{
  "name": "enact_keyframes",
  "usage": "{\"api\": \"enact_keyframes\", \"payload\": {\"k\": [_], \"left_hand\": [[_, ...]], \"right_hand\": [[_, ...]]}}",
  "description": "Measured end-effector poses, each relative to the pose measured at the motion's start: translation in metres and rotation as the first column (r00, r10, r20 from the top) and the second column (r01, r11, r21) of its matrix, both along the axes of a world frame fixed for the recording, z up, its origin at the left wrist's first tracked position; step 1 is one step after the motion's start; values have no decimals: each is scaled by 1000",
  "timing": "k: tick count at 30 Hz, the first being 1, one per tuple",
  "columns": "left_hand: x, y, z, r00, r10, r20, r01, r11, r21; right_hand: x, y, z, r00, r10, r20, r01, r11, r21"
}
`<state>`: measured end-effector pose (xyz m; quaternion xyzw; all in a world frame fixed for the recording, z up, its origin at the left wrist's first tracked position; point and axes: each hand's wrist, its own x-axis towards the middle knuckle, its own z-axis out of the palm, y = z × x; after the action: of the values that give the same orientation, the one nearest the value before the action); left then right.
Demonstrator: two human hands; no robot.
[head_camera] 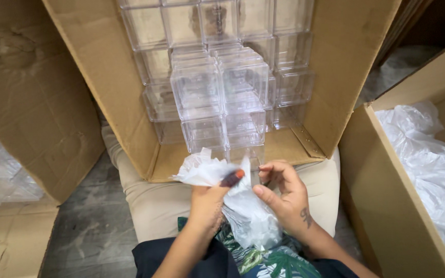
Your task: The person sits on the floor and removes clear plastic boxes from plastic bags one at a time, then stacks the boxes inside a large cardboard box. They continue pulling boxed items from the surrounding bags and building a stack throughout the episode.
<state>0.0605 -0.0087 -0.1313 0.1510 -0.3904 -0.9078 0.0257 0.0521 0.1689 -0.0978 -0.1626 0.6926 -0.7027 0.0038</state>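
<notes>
— Cardboard box (330,77) tipped toward us, clear plastic cubes (217,87) stacked inside.
— Left hand (207,203) pinches the thin plastic bag (245,211) over our lap; right hand (284,198) curls at its edge. We judge: unwrapping; next, peel gently.

We are seeing soft, even daylight spreading over the scene, brightest at three o'clock on the white plastic sheeting (431,154). Glare is glinting off the clear plastic boxes (217,77) at twelve o'clock. Motion is blurring the left hand (207,198) and crumpled plastic bag (207,170) at centre. Shadows are deepening at six o'clock, and straight edges are bowing toward the corners.
</notes>
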Motion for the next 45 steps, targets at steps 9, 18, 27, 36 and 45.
{"api": "enact_keyframes", "payload": {"k": [9, 18, 27, 36, 45], "left_hand": [[3, 1, -25, 999, -20, -27, 23, 992, 124], [4, 14, -35, 992, -128, -7, 128, 990, -56], [4, 7, -8, 983, -184, -26, 184, 983, -9], [19, 14, 12, 957, -207, -201, 173, 969, -177], [17, 19, 6, 913, -370, -173, 325, 914, -243]], "right_hand": [[4, -11, -15, 967, 15, 256, 1, 998, -61], [-6, -17, -18, 967, 102, 233, -74, 989, -127], [-12, -4, -2, 1000, 1, 19, 2, 992, -127], [6, 13, 13, 995, -30, 95, 46, 984, -172], [0, 13, 5, 958, 49, -283, -60, 998, -30]]}}
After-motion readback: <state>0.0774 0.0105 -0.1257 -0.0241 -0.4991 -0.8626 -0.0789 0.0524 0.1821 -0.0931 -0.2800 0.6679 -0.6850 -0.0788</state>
